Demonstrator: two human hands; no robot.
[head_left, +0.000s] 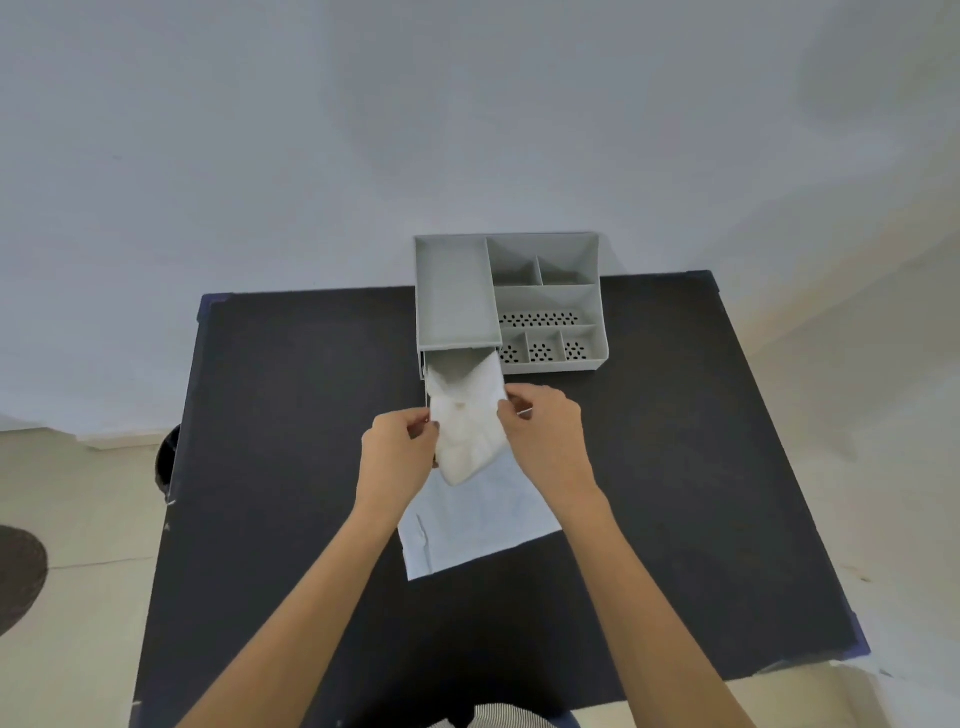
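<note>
A pale wall backs the black counter (291, 415), where a grey organizer (452, 296) stands at the far edge, its drawer (456, 366) open toward the person. A pale sheet (478, 535) lies nearer. The white cloth (467, 431) points lengthwise into the drawer, with the left hand (397, 447) and right hand (545, 431) equally near, each grip clamped on a side edge. How deep its far end reaches is hard to make out.

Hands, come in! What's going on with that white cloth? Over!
Crumpled white cloth pinched at its sides by left grip and right grip. Cloth over open drawer of grey plastic organiser. Pale blue folded sheet lies below, nothing blocking.
</note>
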